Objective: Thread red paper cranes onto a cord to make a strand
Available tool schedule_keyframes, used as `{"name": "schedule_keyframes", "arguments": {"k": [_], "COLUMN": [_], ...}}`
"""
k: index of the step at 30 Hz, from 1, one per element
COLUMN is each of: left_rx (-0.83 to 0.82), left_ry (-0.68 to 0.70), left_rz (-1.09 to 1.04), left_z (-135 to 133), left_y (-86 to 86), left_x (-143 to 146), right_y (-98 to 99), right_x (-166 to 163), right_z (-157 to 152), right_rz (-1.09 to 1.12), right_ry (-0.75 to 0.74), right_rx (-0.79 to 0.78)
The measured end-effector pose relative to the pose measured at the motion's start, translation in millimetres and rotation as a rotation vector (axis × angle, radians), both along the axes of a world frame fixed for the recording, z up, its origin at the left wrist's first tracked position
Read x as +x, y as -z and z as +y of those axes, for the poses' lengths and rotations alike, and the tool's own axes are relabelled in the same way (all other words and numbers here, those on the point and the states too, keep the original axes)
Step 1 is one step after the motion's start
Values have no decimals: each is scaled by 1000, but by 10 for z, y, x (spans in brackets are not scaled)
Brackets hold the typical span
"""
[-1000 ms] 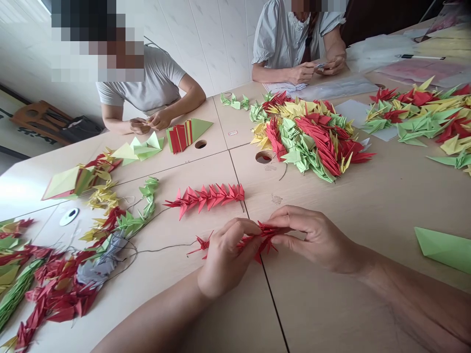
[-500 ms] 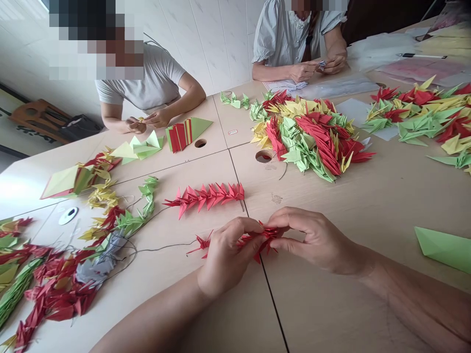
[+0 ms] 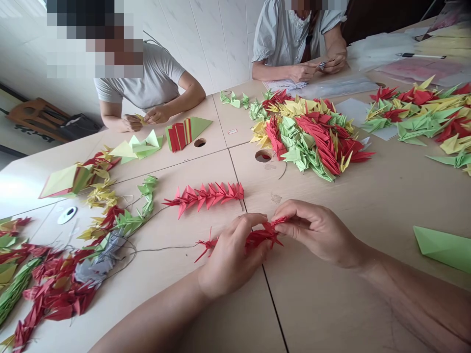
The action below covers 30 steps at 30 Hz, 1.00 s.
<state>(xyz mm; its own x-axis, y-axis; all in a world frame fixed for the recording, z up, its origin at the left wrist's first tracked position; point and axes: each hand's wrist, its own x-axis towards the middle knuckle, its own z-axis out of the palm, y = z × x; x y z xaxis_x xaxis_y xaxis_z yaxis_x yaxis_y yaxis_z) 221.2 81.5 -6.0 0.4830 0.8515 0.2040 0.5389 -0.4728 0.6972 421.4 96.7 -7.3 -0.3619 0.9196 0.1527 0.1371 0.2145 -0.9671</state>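
Note:
My left hand (image 3: 230,255) is closed around a short string of red folded paper cranes (image 3: 259,237), whose tail end sticks out to its left. My right hand (image 3: 318,230) pinches the right end of the same string between thumb and fingers. A dark thread (image 3: 162,249) trails from the string leftward across the table (image 3: 331,304). A longer finished string of red cranes (image 3: 206,195) lies just beyond my hands.
A large heap of red, green and yellow cranes (image 3: 312,135) sits beyond, another heap (image 3: 427,115) at the far right. Strung cranes (image 3: 55,279) pile at the left. A green folded sheet (image 3: 441,247) lies right. Two people fold paper across the table.
My right hand lifted slightly and drew back a little from the left, showing more of the red string between them. The string's left tail shifted right.

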Motion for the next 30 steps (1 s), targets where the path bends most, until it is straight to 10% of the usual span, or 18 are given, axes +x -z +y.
{"name": "schedule_keyframes", "arguments": {"k": [18,30], "left_rx": [-210,435], "left_ry": [-16,-22], "left_rz": [-163,78], "left_z": [-11,16], "left_y": [-40,-15], "left_x": [-20,-29], "right_y": [-36,-29], "right_x": [28,54], "right_z": [-28,52], "right_rz": [181,293], "right_ry": [-40,-170], "right_rx": [90,-499]}}
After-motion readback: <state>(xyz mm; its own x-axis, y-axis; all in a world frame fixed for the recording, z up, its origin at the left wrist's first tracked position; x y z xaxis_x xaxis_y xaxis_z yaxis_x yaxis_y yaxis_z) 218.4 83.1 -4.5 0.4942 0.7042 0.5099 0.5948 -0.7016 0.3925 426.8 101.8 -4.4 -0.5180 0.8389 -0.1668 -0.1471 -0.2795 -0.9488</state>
